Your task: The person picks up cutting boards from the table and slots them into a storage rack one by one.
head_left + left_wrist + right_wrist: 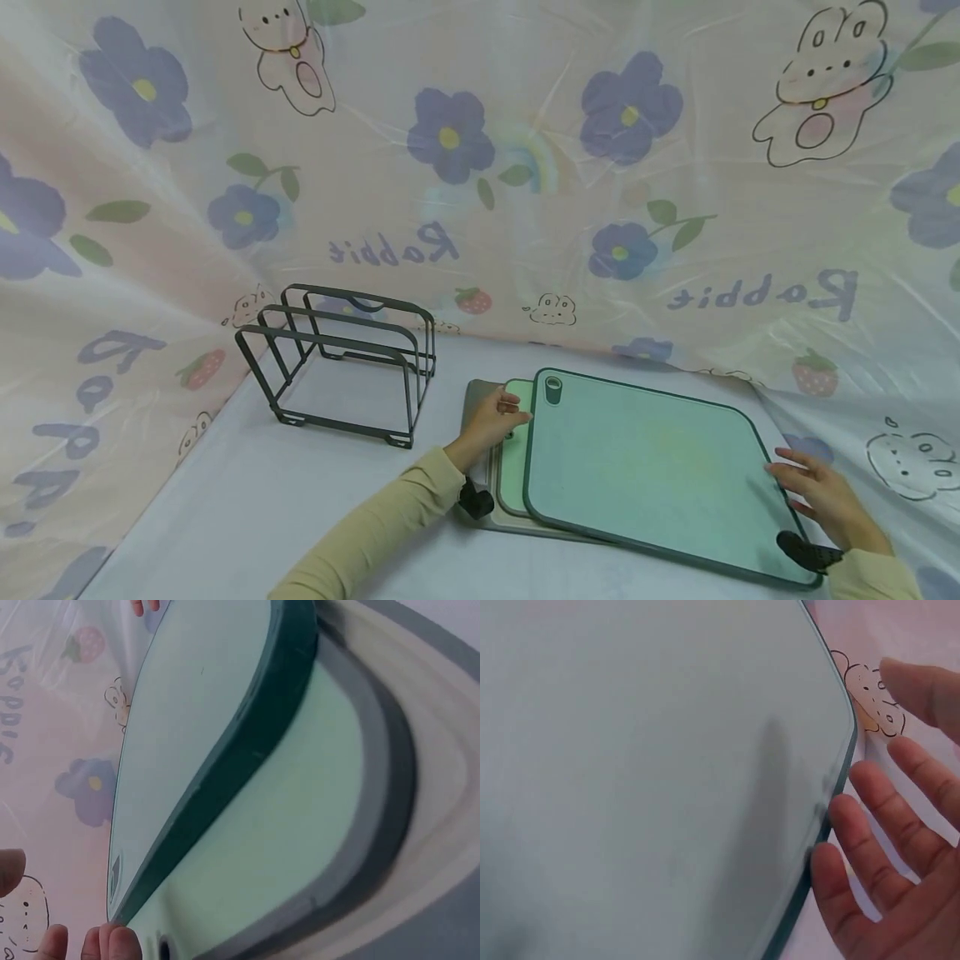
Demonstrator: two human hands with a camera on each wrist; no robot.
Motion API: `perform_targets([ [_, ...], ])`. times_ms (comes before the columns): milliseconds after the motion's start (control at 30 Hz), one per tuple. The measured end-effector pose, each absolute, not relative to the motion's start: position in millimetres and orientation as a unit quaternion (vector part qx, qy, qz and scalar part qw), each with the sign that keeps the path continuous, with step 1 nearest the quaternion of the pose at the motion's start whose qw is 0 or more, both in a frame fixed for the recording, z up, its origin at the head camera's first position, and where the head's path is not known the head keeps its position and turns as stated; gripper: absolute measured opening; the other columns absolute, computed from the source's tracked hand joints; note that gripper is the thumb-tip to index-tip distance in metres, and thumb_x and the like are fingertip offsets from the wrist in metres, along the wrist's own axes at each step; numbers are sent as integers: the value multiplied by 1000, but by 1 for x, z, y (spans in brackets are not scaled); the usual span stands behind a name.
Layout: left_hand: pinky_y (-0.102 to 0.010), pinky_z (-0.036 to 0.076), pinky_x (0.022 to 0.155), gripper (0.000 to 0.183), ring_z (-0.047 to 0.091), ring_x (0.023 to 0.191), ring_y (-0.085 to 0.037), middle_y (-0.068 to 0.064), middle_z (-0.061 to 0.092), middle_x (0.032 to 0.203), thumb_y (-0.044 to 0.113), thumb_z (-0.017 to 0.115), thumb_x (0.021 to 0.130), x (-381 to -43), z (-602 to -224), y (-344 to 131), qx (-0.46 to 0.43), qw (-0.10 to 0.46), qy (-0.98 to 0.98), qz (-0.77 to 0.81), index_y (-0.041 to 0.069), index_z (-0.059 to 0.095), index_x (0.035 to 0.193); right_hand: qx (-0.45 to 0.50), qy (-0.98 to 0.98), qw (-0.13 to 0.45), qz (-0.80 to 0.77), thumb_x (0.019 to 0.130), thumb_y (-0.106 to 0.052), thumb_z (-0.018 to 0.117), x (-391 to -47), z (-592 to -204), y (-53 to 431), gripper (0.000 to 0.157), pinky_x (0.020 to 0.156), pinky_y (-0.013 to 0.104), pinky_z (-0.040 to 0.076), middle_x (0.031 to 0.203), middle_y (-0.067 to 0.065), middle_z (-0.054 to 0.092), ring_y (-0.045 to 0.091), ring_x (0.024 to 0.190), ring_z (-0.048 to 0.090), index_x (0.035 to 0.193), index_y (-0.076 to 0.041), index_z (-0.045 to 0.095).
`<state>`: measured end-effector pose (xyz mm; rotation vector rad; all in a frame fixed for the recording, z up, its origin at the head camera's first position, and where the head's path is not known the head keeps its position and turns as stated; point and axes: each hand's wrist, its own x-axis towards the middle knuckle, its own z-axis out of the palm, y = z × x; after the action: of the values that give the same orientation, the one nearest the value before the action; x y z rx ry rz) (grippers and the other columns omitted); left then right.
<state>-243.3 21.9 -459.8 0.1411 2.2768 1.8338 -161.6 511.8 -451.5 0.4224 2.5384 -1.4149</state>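
A large pale green cutting board [645, 475] with a dark green rim lies on top of a stack. Beneath it, shifted left, a lighter green board [300, 802] with a grey rim shows, and under that a beige and grey board [480, 396]. My left hand [491, 423] is at the stack's left side, fingertips right at the top board's left edge with fingers loosely bent. At the opposite edge, my right hand [825, 492] has its fingers spread and nearly straight; in the right wrist view its fingertips [845, 814] meet the dark rim.
A black wire rack [341, 362] with several upright frames stands on the white tabletop [300, 500], left of the boards. Behind and at both sides hangs a curtain [540, 233] printed with flowers and rabbits. Dark straps sit at both wrists.
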Motion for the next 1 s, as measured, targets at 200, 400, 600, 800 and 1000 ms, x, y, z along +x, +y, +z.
perform_targets([
  [200, -40, 51, 81, 40, 58, 98, -25, -9, 61, 108, 16, 74, 87, -241, -469, 30, 29, 115, 763, 636, -1, 58, 119, 163, 861, 125, -466, 99, -46, 52, -163, -453, 510, 88, 80, 33, 51, 138, 34, 33, -5, 87, 48, 148, 12, 8],
  [400, -40, 51, 82, 39, 58, 99, -26, -11, 60, 108, 14, 75, 85, -240, -474, 38, 17, 110, 757, 644, 0, 58, 117, 173, 867, 114, -454, 98, -45, 54, -163, -452, 508, 87, 89, 47, 47, 135, 33, 41, -3, 88, 47, 147, 13, 12],
  [600, -37, 52, 81, 40, 58, 99, -24, -11, 61, 107, 13, 76, 85, -239, -476, 45, 15, 105, 751, 652, -1, 58, 118, 191, 870, 99, -444, 97, -45, 58, -164, -457, 511, 87, 89, 51, 45, 126, 27, 52, 12, 95, 52, 146, 13, 16],
  [800, -37, 52, 80, 39, 59, 95, -22, -9, 61, 105, 14, 76, 84, -238, -475, 49, 6, 105, 743, 660, 0, 59, 116, 224, 855, 98, -457, 95, -48, 58, -163, -467, 515, 91, 91, 58, 42, 144, 38, 22, 49, 125, 31, 147, 12, 13],
  [1000, -36, 51, 78, 38, 56, 93, -21, -7, 59, 103, 12, 76, 83, -237, -473, 52, -3, 107, 731, 674, -1, 59, 114, 232, 833, 118, -489, 94, -48, 58, -159, -476, 519, 94, 102, 66, 27, 149, 39, 3, 54, 132, 15, 148, 11, 9],
])
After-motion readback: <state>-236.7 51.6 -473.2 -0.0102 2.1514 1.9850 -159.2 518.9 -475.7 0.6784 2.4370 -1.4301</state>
